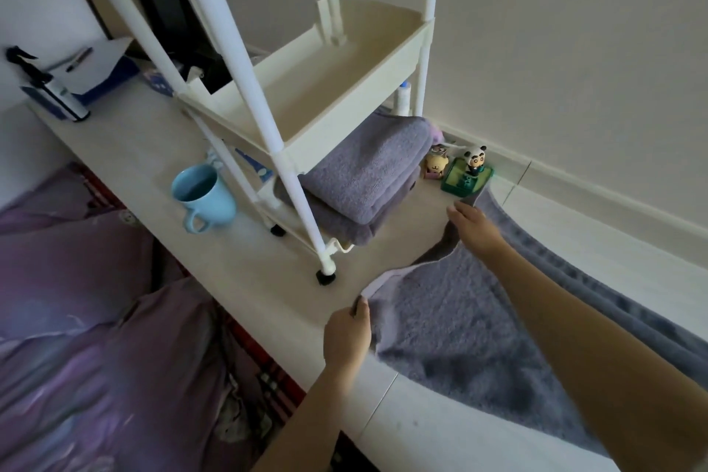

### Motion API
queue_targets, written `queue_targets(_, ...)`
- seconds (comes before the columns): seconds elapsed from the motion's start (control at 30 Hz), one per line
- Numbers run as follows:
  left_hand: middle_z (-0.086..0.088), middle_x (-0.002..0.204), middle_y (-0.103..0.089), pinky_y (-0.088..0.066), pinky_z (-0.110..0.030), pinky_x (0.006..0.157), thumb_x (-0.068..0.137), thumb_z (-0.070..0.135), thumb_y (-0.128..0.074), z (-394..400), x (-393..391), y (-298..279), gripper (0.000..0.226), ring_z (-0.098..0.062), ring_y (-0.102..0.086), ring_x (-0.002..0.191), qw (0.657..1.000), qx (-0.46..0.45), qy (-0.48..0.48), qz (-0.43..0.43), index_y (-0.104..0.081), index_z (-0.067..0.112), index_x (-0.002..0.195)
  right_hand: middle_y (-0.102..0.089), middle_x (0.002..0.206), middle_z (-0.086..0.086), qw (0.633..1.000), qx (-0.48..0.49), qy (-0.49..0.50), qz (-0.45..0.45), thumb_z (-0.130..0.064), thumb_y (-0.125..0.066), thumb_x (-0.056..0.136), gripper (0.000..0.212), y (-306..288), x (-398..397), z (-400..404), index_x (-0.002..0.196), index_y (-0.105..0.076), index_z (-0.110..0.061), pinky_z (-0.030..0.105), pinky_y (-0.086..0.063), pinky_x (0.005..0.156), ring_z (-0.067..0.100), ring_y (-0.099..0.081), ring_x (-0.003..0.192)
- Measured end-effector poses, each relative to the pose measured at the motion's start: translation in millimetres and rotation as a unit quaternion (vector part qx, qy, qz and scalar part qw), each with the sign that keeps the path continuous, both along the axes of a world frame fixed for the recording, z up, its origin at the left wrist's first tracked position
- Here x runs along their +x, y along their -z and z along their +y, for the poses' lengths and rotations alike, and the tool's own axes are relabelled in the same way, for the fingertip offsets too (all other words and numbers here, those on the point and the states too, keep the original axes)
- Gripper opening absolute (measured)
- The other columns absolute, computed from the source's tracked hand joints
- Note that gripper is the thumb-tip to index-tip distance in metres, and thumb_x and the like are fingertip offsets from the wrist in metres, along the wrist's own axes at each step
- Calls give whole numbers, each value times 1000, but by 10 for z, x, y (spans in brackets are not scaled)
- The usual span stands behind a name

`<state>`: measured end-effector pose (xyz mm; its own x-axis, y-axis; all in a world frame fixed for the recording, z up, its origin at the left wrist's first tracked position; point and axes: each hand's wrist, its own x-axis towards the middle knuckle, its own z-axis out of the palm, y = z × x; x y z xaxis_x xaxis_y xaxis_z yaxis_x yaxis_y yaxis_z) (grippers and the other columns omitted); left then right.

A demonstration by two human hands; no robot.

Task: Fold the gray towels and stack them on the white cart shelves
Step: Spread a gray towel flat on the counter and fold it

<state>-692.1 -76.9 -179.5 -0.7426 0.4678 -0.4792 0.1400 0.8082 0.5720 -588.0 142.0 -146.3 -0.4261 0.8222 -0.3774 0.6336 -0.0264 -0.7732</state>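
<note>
Two folded gray towels [367,172] already sit stacked on the bottom shelf of the white cart [337,96], which stands on a long pale counter [126,149]. A third gray towel [459,322] lies spread on the counter just to the right of the cart, and it is the one being worked.

The left hand [346,337] pinches the near corner of that towel, with the thumb on top of the cloth. The right hand [473,226] reaches across to the far corner; its fingers lie over the edge there, and I judge it to be gripping, though the fingertips are partly hidden.

To do this fold well, I think both corners should rise together, keeping the edge between them taut, and land square on the opposite edge so the bundle matches the two on the cart. The far corner lies just beside a small green box [465,178] with a panda figure [475,159] on it, so the lift should clear that. A blue mug [203,193] stands well apart, on the other side of the cart.

No brand, label or writing is legible anywhere; a white bottle [404,96] behind the cart is too small to tell.
</note>
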Motion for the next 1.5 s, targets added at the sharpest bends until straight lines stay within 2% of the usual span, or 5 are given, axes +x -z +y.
queue_targets(0.37,-10,118,-52,-43,-36,90,91,31,-54,-212,-49,162,30,-28,-52,109,989,-59,-13,132,-54,14,114,-31,151,10,996,-38,-69,36,-39,-40,98,62,229,-40,-116,150,-7,-30,40,-28,110,29,-34,136)
queue_targets(0.7,-4,151,-26,-3,-46,115,90,39,-54,-166,176,186,56,-21,-21,141,951,-64,223,205,-37,27,142,-50,139,4,966,153,-144,-151,-27,-41,98,38,398,474,-1048,135,-49,-17,35,-28,107,24,-44,127)
queue_targets(1.0,-6,136,-47,-23,-46,109,79,44,-60,-58,583,98,49,-28,-41,130,925,71,331,171,-60,20,122,-71,96,12,945,256,87,-182,-36,-41,82,42,521,1975,-1743,95,-73,-11,46,-49,78,39,-63,85)
queue_targets(1.2,1,127,-49,-26,-28,100,57,69,-42,-12,1117,73,71,-14,-43,125,839,115,529,46,-66,25,107,-59,129,5,933,195,119,-279,-46,-65,80,42,604,2747,-2018,114,-67,-22,51,-36,99,36,-50,120)
queue_targets(1.5,2,114,-47,-25,-34,86,71,43,-72,-4,1363,227,35,-23,-43,110,801,77,567,173,-58,25,98,-54,134,-3,930,196,112,-290,-40,-73,77,52,520,2995,-1946,126,-59,-30,40,-27,105,28,-43,126)
